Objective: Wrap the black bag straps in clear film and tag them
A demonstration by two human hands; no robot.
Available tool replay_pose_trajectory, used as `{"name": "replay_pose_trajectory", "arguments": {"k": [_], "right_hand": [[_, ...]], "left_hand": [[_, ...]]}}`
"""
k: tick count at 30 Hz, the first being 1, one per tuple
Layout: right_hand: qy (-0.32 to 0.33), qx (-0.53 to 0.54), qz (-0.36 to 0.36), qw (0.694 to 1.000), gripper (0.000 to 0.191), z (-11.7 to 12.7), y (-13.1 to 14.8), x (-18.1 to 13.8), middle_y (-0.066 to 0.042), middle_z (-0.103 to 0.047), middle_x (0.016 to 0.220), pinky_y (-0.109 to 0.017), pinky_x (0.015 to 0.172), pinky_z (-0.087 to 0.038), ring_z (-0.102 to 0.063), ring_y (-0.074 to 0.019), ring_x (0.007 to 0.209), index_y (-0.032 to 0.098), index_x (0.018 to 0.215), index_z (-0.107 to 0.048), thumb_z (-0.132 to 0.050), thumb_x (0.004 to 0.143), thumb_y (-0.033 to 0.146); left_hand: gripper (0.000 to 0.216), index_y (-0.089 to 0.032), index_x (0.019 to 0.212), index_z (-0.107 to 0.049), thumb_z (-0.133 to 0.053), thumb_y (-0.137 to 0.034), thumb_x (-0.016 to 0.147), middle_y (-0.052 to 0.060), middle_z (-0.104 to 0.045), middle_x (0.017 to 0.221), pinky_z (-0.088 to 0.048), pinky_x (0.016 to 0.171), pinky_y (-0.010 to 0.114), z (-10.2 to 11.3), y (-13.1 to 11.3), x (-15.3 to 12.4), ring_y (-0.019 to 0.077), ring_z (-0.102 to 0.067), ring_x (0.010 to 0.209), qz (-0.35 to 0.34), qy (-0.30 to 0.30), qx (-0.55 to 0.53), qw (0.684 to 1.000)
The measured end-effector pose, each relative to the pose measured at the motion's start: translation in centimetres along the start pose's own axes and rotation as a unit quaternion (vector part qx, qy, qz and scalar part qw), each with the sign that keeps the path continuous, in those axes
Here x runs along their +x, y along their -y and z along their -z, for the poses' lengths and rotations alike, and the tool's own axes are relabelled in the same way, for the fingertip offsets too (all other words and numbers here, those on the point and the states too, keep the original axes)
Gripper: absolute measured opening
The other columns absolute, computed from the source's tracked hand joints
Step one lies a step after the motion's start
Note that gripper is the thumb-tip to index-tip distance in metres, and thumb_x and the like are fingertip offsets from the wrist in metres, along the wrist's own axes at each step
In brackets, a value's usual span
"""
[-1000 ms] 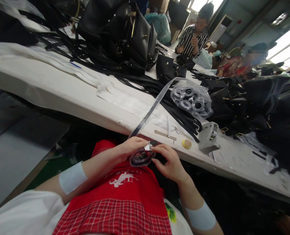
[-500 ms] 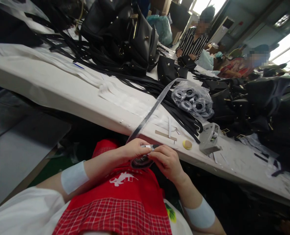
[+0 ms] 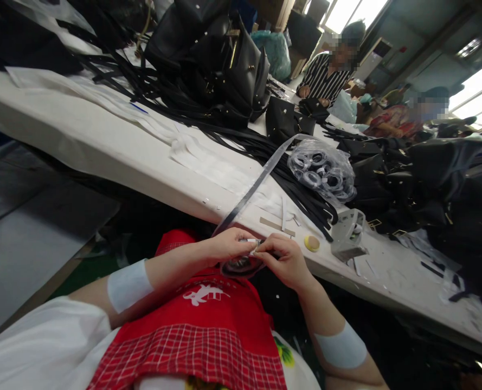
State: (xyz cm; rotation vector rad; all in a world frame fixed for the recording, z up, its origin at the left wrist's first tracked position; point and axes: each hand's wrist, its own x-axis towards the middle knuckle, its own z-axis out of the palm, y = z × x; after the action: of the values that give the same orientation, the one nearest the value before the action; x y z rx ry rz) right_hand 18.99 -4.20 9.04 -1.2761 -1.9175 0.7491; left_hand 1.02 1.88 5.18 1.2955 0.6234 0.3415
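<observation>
Over the red apron (image 3: 232, 314), a dark coil (image 3: 239, 268) is showing beneath the fingers: the left hand (image 3: 229, 244) and the right hand (image 3: 286, 258) are pinching, probably, its white tag (image 3: 252, 240) between closed fingertips. Beyond, the white table (image 3: 114, 146) is bearing a bag of coils (image 3: 321, 170) and, farther, black handbags (image 3: 212, 65).
</observation>
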Motion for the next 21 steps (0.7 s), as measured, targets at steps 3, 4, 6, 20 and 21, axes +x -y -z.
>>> {"name": "replay_pose_trajectory", "arguments": {"k": [3, 4, 6, 20, 21], "right_hand": [[-0.016, -0.034, 0.027, 0.999, 0.005, 0.2, 0.7, -0.1, -0.002, -0.066, 0.069, -0.027, 0.064, -0.046, -0.061, -0.0147, 0.066, 0.021, 0.077, -0.073, -0.070, 0.082, 0.022], [-0.020, -0.038, 0.023, 0.999, 0.005, 0.2, 0.8, -0.1, -0.002, -0.066, 0.069, -0.027, 0.063, -0.046, -0.061, -0.0148, 0.066, 0.022, 0.077, -0.073, -0.071, 0.081, 0.023], [-0.020, -0.027, -0.003, 0.999, 0.006, 0.1, 0.8, -0.2, -0.002, -0.066, 0.068, -0.027, 0.062, -0.046, -0.060, -0.0147, 0.065, 0.021, 0.075, -0.073, -0.073, 0.080, 0.025], [0.036, 0.188, -0.283, 0.940, 0.035, -0.9, -1.3, -0.3, 0.008, -0.045, 0.047, -0.020, 0.043, -0.024, -0.035, -0.0060, 0.045, 0.017, 0.064, -0.056, -0.085, 0.060, 0.037], [0.038, 0.201, -0.293, 0.934, 0.037, -1.1, -1.6, -0.3, 0.009, -0.043, 0.046, -0.020, 0.043, -0.022, -0.033, -0.0057, 0.045, 0.017, 0.062, -0.055, -0.085, 0.058, 0.038]], "left_hand": [[0.041, -0.008, 0.084, -0.070, -0.067, -0.049, 0.076, 0.002, -0.060, 0.066, -0.037, 0.052, 0.020, 0.5, 0.0, 0.0, 0.0110, -0.049, 0.057, -0.010, 0.021, -0.020, 1.000], [0.040, -0.008, 0.086, -0.070, -0.069, -0.047, 0.075, 0.002, -0.061, 0.069, -0.038, 0.054, 0.020, 0.6, 0.0, 0.0, 0.0118, -0.051, 0.060, -0.013, 0.027, -0.017, 0.999], [0.038, -0.008, 0.086, -0.070, -0.070, -0.044, 0.073, 0.003, -0.062, 0.072, -0.040, 0.056, 0.020, 0.7, 0.0, -0.2, 0.0128, -0.054, 0.062, -0.017, 0.039, 0.000, 0.999], [0.031, -0.010, 0.088, -0.070, -0.063, -0.037, 0.076, 0.001, -0.061, 0.067, -0.036, 0.049, 0.019, -0.6, -0.6, -1.5, 0.0114, -0.051, 0.056, -0.032, 0.045, 0.141, 0.988], [0.030, -0.010, 0.086, -0.070, -0.062, -0.037, 0.076, 0.001, -0.061, 0.065, -0.035, 0.048, 0.019, -0.7, -0.5, -1.5, 0.0117, -0.051, 0.055, -0.032, 0.027, 0.158, 0.987]]}}
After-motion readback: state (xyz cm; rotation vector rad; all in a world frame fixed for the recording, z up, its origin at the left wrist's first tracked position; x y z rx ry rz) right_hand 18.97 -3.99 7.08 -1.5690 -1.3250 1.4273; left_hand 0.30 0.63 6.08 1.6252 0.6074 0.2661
